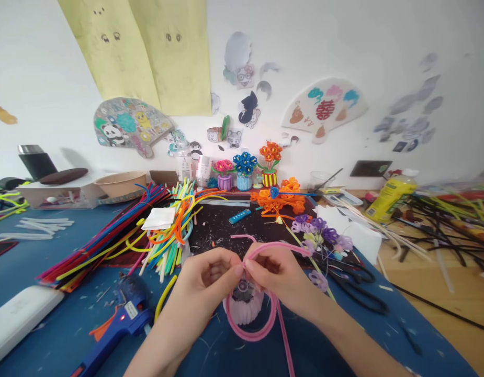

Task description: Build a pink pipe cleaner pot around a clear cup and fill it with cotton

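Observation:
A pink pipe cleaner is bent into a large round loop, with its loose ends reaching up to the right and down toward the front edge. My left hand pinches it at the top of the loop between thumb and fingertips. Right beside it, my right hand pinches the same spot, the thumbs nearly meeting. Below the fingertips, partly hidden by the loop and hands, sits a pale pink ribbed round piece with a dark opening.
A blue glue gun with a lit red light lies at left. Bundled colourful pipe cleaners spread behind it. Purple flowers and black scissors lie at right. Potted pipe-cleaner flowers stand along the wall.

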Motion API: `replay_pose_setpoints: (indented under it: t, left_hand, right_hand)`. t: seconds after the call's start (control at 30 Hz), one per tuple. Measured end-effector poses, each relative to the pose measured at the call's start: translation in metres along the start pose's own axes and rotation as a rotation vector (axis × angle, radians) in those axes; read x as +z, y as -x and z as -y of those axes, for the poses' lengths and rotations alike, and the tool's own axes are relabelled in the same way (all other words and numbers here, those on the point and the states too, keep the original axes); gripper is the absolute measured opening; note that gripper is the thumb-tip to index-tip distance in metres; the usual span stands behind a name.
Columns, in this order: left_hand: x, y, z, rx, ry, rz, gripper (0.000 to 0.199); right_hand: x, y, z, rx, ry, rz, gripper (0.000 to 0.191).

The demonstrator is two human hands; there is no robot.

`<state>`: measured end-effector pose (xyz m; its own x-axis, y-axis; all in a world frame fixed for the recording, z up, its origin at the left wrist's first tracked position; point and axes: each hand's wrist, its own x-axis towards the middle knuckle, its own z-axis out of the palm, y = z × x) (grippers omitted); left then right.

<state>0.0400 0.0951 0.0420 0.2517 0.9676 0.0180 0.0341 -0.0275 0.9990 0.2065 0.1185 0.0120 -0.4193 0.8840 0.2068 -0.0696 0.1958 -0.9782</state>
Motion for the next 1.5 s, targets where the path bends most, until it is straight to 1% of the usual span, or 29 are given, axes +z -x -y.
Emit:
replay_pose_setpoints:
  t: [0.17,0.27,0.3,0.33,0.4,0.43,0.47,0.5,0.57,0.6,0.7,0.77,0.83,0.9,0.97,1.03,1.1,1.17,1.2,1.27,1.37,1.43,1.5]
  left_hand:
    - [0.001,0.005,0.002,0.019,0.022,-0.049,0.026]
    - [0.003,0.008,0.003,0.028,0.042,-0.078,0.025]
    - [0.003,0.009,0.003,0.029,0.050,-0.089,0.025]
    - [0.004,0.010,0.004,0.029,0.059,-0.104,0.025]
    - [0.005,0.012,0.005,0.034,0.072,-0.139,0.024]
    - [0.005,0.013,0.005,0.039,0.080,-0.155,0.024]
    - [0.005,0.015,0.005,0.048,0.087,-0.169,0.024]
    - [0.006,0.016,0.005,0.061,0.093,-0.181,0.023]
    - [0.008,0.019,0.005,0.102,0.098,-0.208,0.021]
    - [0.009,0.021,0.004,0.129,0.099,-0.222,0.020]
    - [0.013,0.024,0.003,0.212,0.101,-0.269,0.016]
    - [0.017,0.027,0.002,0.250,0.102,-0.298,0.013]
    - [0.021,0.029,0.002,0.270,0.090,-0.330,0.012]
    - [0.023,0.032,0.003,0.274,0.070,-0.346,0.012]
    - [0.022,0.034,0.005,0.264,0.049,-0.362,0.014]
    - [0.017,0.037,0.007,0.260,0.046,-0.381,0.017]
    - [0.010,0.041,0.008,0.259,0.056,-0.400,0.020]
    - [0.003,0.044,0.009,0.240,0.072,-0.402,0.023]
    - [0.000,0.046,0.010,0.221,0.078,-0.401,0.023]
    - [-0.002,0.050,0.012,0.187,0.083,-0.398,0.024]
    - [-0.002,0.056,0.016,0.168,0.066,-0.384,0.026]
    - [-0.007,0.062,0.020,0.170,0.060,-0.402,0.026]
    - [-0.019,0.069,0.024,0.168,0.074,-0.458,0.027]
  right_hand:
    - [0.002,0.001,0.002,-0.029,0.032,-0.009,0.021]
    - [-0.003,0.003,0.006,-0.028,0.018,0.008,0.021]
    - [-0.006,0.003,0.008,-0.025,0.016,0.035,0.022]
    - [-0.010,0.004,0.010,-0.022,0.021,0.089,0.025]
    - [-0.016,0.004,0.014,-0.019,0.041,0.215,0.037]
    - [-0.018,0.004,0.016,-0.023,0.048,0.241,0.043]
    - [-0.018,0.004,0.018,-0.033,0.053,0.220,0.047]
    - [-0.017,0.004,0.019,-0.046,0.054,0.160,0.046]
    - [-0.009,0.005,0.022,-0.065,0.039,0.007,0.031]
    - [-0.003,0.007,0.023,-0.066,0.026,-0.036,0.023]
    - [0.017,0.013,0.026,-0.067,-0.013,-0.076,0.020]
    - [0.027,0.019,0.029,-0.101,-0.003,-0.154,0.019]
    - [0.033,0.024,0.033,-0.121,0.009,-0.213,0.018]
    - [0.032,0.029,0.035,-0.110,0.029,-0.224,0.020]
    - [0.024,0.034,0.033,-0.083,0.105,-0.241,0.021]
    - [0.013,0.041,0.025,-0.035,0.270,-0.315,0.020]
    - [0.000,0.050,0.014,0.054,0.515,-0.420,0.019]
    - [-0.008,0.062,0.002,0.116,0.656,-0.472,0.023]
    - [-0.010,0.067,-0.003,0.129,0.678,-0.477,0.023]
    - [-0.007,0.077,-0.009,0.139,0.647,-0.467,0.025]
    - [0.001,0.088,-0.008,0.135,0.572,-0.464,0.027]
    - [0.003,0.092,-0.007,0.125,0.605,-0.505,0.025]
    - [-0.002,0.096,-0.010,0.121,0.709,-0.593,0.023]
